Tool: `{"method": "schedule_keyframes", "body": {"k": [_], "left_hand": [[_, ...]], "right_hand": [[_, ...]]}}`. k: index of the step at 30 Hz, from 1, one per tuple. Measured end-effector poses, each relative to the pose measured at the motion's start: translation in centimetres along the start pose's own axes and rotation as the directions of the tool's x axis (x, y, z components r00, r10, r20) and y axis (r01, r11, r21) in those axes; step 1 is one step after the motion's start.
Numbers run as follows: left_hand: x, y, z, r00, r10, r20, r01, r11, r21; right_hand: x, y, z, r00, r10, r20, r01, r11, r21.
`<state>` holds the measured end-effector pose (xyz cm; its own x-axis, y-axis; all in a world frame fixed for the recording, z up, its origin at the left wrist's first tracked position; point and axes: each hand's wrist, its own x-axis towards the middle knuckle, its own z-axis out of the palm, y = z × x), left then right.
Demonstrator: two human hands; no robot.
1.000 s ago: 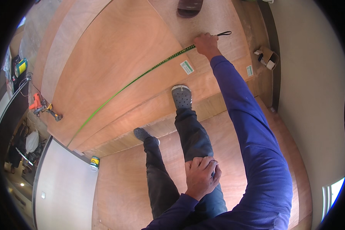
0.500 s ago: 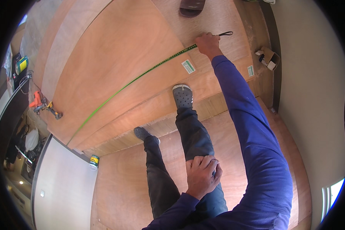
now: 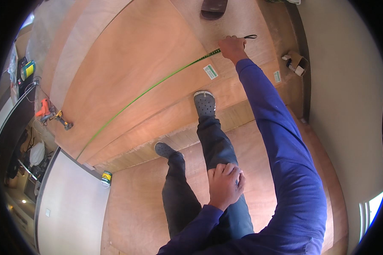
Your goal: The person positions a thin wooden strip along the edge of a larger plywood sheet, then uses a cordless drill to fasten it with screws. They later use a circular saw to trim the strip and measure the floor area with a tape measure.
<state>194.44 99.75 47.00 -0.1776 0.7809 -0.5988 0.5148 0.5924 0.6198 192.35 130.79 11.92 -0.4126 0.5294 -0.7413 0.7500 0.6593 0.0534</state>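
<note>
My right hand point(image 3: 232, 47) is closed around a tape measure, whose case it mostly hides; a black wrist strap point(image 3: 251, 37) sticks out beyond it. From there the green tape blade point(image 3: 147, 91) runs left and nearer across the plywood sheet point(image 3: 132, 59) to the sheet's far-left corner, bowing slightly. My left hand point(image 3: 226, 185) rests on my bent right knee with its fingers curled in. Whatever it may hold is hidden, though a small dark spot shows by the fingers.
A drill point(image 3: 64, 120) and an orange power tool point(image 3: 44, 111) lie at the left. A can point(image 3: 106, 178) stands by the white panel point(image 3: 72, 199). A cardboard box point(image 3: 298, 63) sits by the right wall. A brown slipper point(image 3: 213, 9) lies ahead. My clogs are on the step.
The view has shifted slightly, so the scene sits a little to the right. My right hand keeps its hold on the tape measure, and my left hand stays on the knee.
</note>
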Motion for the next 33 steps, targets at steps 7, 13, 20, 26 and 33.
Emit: {"method": "schedule_keyframes", "body": {"k": [7, 13, 20, 26, 33], "left_hand": [[-3.1, -0.8, 1.3, 0.987, -0.06, 0.152, 0.054, 0.998, 0.042], [-4.7, -2.1, 1.5, 0.988, -0.09, 0.125, 0.092, 0.996, -0.009], [-8.1, -6.2, 0.4, 0.999, 0.004, 0.033, 0.002, 0.979, -0.204], [-11.7, -13.6, -6.4, 0.957, -0.127, 0.26, 0.287, 0.534, -0.795], [-21.4, -30.7, -21.9, 0.839, -0.544, 0.032, 0.278, 0.377, -0.884]], "right_hand": [[-5.0, -0.4, -6.6, 0.997, -0.01, 0.082, 0.016, 0.996, -0.082], [-8.1, 0.7, -11.3, 0.986, -0.132, 0.103, 0.138, 0.988, -0.062], [-13.7, 1.3, -17.3, 0.967, -0.238, 0.089, 0.245, 0.966, -0.083], [-22.3, 1.3, -22.6, 0.97, -0.212, 0.116, 0.229, 0.959, -0.164], [-38.3, -4.3, -30.7, 0.962, -0.272, -0.003, 0.271, 0.962, -0.044]]}}
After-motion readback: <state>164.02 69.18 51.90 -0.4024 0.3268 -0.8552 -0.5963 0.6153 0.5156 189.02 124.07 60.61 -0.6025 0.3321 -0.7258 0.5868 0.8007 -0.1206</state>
